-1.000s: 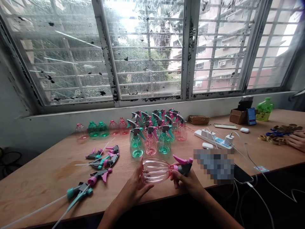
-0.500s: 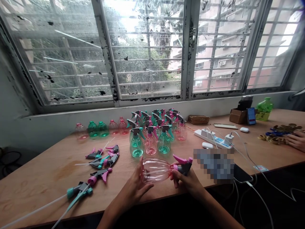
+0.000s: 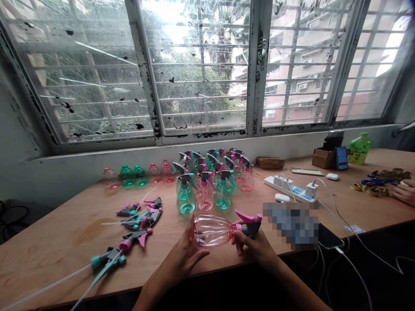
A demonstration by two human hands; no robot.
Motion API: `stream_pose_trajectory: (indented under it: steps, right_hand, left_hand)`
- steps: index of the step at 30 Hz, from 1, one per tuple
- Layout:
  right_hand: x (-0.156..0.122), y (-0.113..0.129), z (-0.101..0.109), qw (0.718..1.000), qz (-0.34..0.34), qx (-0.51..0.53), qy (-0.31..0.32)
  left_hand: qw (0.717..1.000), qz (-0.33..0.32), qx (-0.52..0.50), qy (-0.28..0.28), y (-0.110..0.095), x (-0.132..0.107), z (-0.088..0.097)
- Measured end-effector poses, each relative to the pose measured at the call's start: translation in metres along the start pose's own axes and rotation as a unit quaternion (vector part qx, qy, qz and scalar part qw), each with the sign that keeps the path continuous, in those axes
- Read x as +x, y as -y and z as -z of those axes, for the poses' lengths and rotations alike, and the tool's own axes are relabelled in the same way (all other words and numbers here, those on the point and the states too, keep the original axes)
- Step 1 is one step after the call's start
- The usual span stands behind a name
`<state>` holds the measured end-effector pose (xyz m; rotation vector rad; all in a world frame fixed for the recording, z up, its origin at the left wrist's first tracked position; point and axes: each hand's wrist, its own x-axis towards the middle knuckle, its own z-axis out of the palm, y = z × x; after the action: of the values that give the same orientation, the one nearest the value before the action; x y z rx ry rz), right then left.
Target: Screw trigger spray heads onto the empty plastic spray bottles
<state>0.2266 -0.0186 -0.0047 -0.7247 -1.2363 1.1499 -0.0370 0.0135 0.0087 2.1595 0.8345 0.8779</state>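
A clear pink spray bottle [image 3: 212, 230] lies sideways between my hands, just above the table's front edge. My left hand [image 3: 188, 246] cups its base, with the thumb along the underside. At the other end, my right hand [image 3: 251, 244] grips the neck, its fingers closed about the collar of the pink-and-grey trigger head [image 3: 249, 224]. The head sits on the bottle's mouth. Beyond stand several pink and green spray bottles [image 3: 205, 194] with heads on. To the left lie loose trigger heads [image 3: 134, 237] with thin tubes.
Several headless bottles [image 3: 140, 176] stand along the wall at the back left. On the right are a white power strip [image 3: 290, 190] with cables, a phone [image 3: 329, 236], a cardboard box [image 3: 324, 157] and a green jug [image 3: 359, 149]. Another person's hand [image 3: 405, 192] is at the far right.
My hands and the pink spray bottle look almost still; the bottle may have turned slightly about its length. The other person's hand at the far right has shifted a little.
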Motion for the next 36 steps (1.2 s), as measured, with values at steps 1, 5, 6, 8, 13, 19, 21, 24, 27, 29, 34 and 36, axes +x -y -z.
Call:
stream_pose_trajectory:
  steps: [1,5,6,8,13,19,21,24,27,29,34,36]
  right_hand:
    - [0.000,0.000,0.000,1.000,-0.001,0.000,0.000]
    - [0.000,-0.001,0.001,1.000,-0.005,0.002,0.003]
    - [0.000,-0.001,0.001,1.000,-0.004,0.002,0.003]
    - [0.000,0.000,0.000,1.000,-0.003,0.003,0.000]
    - [-0.001,0.002,-0.001,1.000,-0.005,-0.003,0.006]
    - [-0.001,0.002,0.000,1.000,-0.005,-0.006,0.011]
    - [-0.001,0.002,0.000,1.000,-0.003,-0.011,0.017]
    - [-0.001,0.002,0.000,1.000,-0.005,-0.015,0.016]
    - [-0.002,0.002,0.000,1.000,-0.008,-0.012,0.015]
    - [-0.002,0.002,0.000,1.000,-0.008,-0.009,0.013]
    - [-0.001,0.002,0.000,1.000,-0.011,-0.003,0.009]
    - [-0.001,0.001,0.000,1.000,-0.012,-0.001,0.010]
  left_hand:
    - [1.000,0.001,0.003,0.001,-0.001,0.000,0.000]
    - [1.000,0.001,0.012,0.007,-0.005,-0.002,0.003]
    - [1.000,0.000,0.011,0.011,-0.006,-0.002,0.003]
    - [1.000,-0.003,0.007,0.013,-0.006,-0.001,0.003]
    - [1.000,-0.011,-0.004,-0.013,0.001,0.000,0.000]
    - [0.999,0.012,0.031,-0.001,0.001,-0.002,0.000]
    - [0.999,0.005,0.035,0.002,-0.001,-0.002,0.001]
    - [0.999,-0.002,0.033,0.004,0.001,0.000,0.001]
    - [1.000,0.000,0.013,-0.009,0.005,0.001,-0.001]
    - [1.000,0.004,-0.003,-0.012,0.006,0.001,-0.002]
    - [1.000,0.018,-0.005,0.003,-0.002,-0.001,0.000]
    - [1.000,0.015,-0.003,0.010,-0.006,-0.001,0.001]
